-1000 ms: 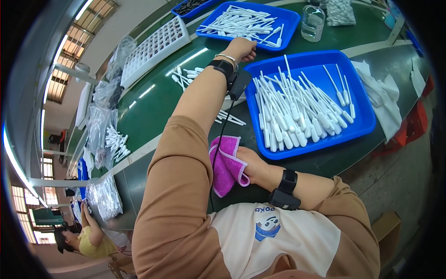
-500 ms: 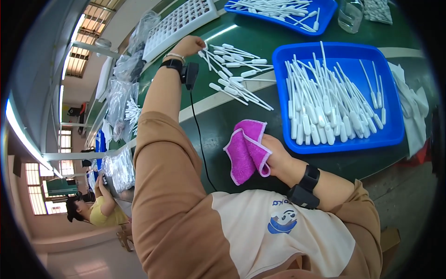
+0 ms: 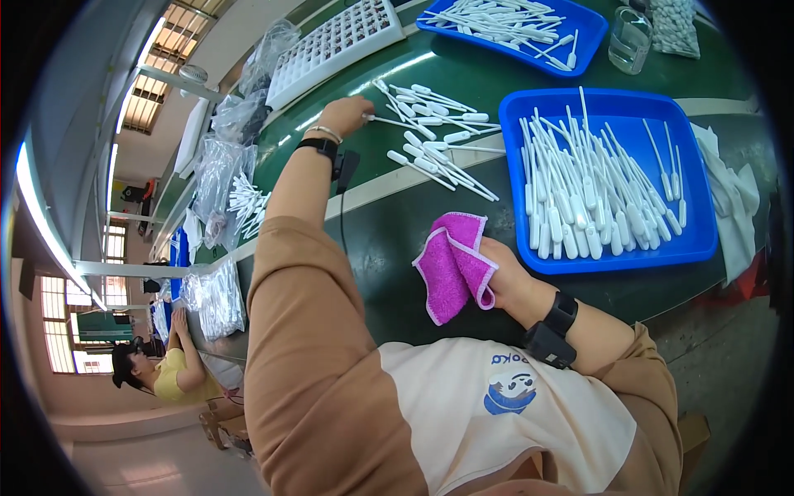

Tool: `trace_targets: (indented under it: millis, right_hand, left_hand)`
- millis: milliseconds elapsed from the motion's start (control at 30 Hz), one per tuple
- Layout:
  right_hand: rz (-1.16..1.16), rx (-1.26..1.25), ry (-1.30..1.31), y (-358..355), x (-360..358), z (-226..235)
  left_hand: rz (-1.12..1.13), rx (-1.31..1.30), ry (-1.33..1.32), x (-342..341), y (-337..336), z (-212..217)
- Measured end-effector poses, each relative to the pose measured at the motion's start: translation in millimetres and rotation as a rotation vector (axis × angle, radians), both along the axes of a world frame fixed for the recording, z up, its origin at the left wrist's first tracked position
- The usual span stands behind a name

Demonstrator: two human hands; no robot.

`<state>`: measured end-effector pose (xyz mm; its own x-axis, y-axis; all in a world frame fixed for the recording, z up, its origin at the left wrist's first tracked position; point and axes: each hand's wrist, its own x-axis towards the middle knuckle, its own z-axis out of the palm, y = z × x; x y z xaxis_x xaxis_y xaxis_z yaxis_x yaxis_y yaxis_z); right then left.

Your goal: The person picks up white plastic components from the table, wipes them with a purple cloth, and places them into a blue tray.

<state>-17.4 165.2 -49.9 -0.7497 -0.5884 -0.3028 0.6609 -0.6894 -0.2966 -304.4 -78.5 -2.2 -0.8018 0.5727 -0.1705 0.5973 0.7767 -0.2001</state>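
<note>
My left hand (image 3: 346,116) reaches out over the green bench, its fingers pinched on the end of a white plastic dropper (image 3: 390,122). The stem of that dropper points right, toward a loose group of white droppers (image 3: 438,157) lying on the bench. Nearer to my body, my right hand (image 3: 506,273) is closed around a folded magenta cloth (image 3: 453,269) with a pale edge. Just beyond the right hand stands a blue tray (image 3: 612,263) with many white droppers (image 3: 571,198) in it, mostly bulb end toward me.
A second blue tray (image 3: 591,54) of droppers sits farther back, beside a clear bottle (image 3: 628,41) and a bag of white pieces (image 3: 675,29). A white rack (image 3: 331,51) with rows of holes lies at the far left, near plastic bags (image 3: 219,178). Another person (image 3: 169,368) sits at left.
My left hand has come nearer to me beside the loose droppers, and the pinched dropper now points right. The right hand still holds the cloth. The view has shifted slightly.
</note>
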Motion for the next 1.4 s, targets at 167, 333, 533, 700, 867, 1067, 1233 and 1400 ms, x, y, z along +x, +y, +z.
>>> trace_targets:
  millis: [167, 333, 533, 700, 867, 1067, 1233, 1400]
  right_hand:
    - [-0.076, -0.006, 0.046, 1.2, 2.4, 14.7]
    - [-0.277, -0.032, 0.128, -0.4, 4.0, 21.6]
    - [-0.377, 0.096, 0.230, 1.7, -0.9, 17.1]
    - [-0.315, 0.016, 0.347, 5.4, 1.2, 1.7]
    - [-0.268, -0.110, 0.381, 6.5, 4.8, 2.5]
    - [-0.240, 0.044, 0.343, 1.2, 7.8, -4.1]
    - [-0.216, 0.103, 0.336, -1.1, 10.5, -1.2]
    - [-0.206, 0.086, 0.306, -0.1, 11.0, 0.7]
  left_hand:
    - [0.182, 0.245, -0.240, 83.2, -24.2, 26.4]
    - [0.592, 1.233, -0.902, 189.2, -20.7, 26.1]
    - [0.606, 1.642, -1.120, 285.1, 52.7, 23.7]
    - [0.497, 1.433, -0.507, 306.6, 103.1, 4.3]
    - [0.263, 1.039, 0.233, 307.0, 108.5, -4.6]
    - [0.329, 1.184, 0.048, 305.0, 96.3, -16.6]
    - [0.457, 1.477, -0.400, 302.3, 88.2, -17.2]
    - [0.533, 1.499, -0.447, 306.2, 92.9, -14.8]
